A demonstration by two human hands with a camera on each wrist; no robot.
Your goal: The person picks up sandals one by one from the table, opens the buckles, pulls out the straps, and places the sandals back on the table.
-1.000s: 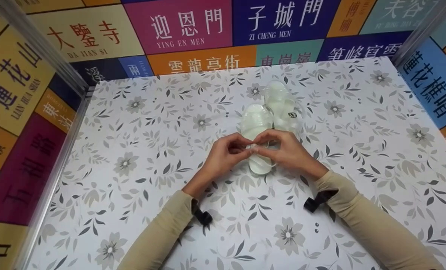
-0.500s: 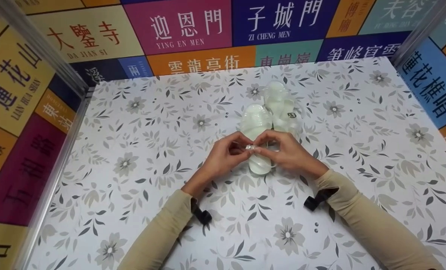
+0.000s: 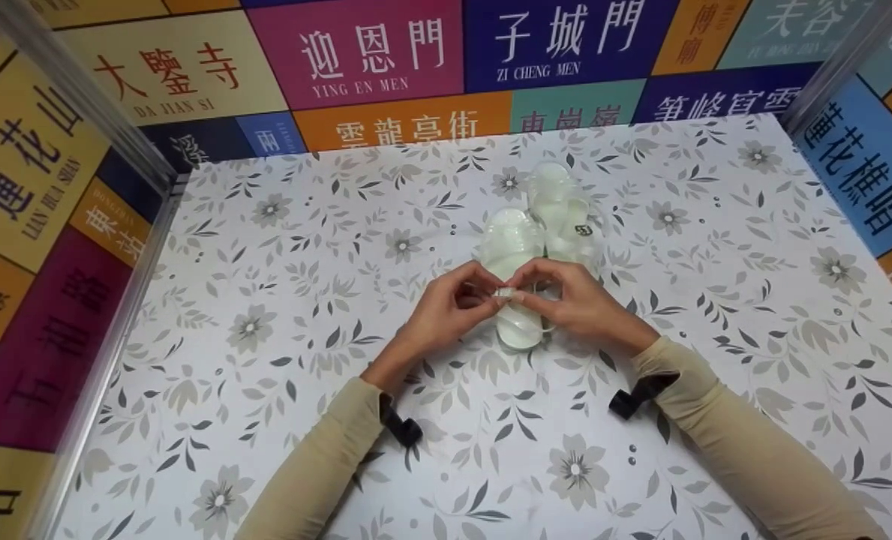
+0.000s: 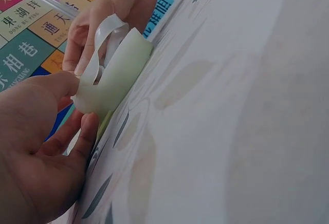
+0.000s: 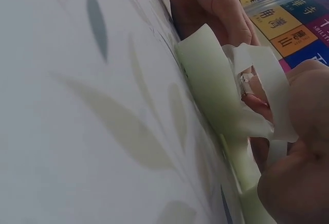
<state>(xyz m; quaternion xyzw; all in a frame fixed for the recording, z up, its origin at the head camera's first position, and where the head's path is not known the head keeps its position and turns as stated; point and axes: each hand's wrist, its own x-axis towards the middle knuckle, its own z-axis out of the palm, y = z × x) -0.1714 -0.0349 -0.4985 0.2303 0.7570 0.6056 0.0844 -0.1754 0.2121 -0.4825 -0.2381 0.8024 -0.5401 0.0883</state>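
A pair of pale greenish-white sandals lies slightly right of centre in the head view. My hands meet over the nearer sandal [image 3: 519, 330]. With thumb and fingertips my left hand [image 3: 449, 304] pinches the ankle strap at its small shiny buckle [image 3: 503, 292]. From the other side, my right hand [image 3: 573, 300] pinches the same strap. A looped strap [image 4: 108, 29] rises above the sole in the left wrist view. In the right wrist view the metal buckle [image 5: 246, 84] shows through the strap's opening. The fingertips partly hide the strap's end.
The other sandal [image 3: 562, 206], with a small dark mark on its strap, lies just behind and right, touching or nearly touching the first. A floral cloth [image 3: 265, 420] covers the table. Colourful lettered panels [image 3: 378, 60] stand along the back and both sides.
Both hands stay at the same spot over the nearer sandal. Their fingertips have shifted slightly, and the shiny buckle shows more between them than a second ago.
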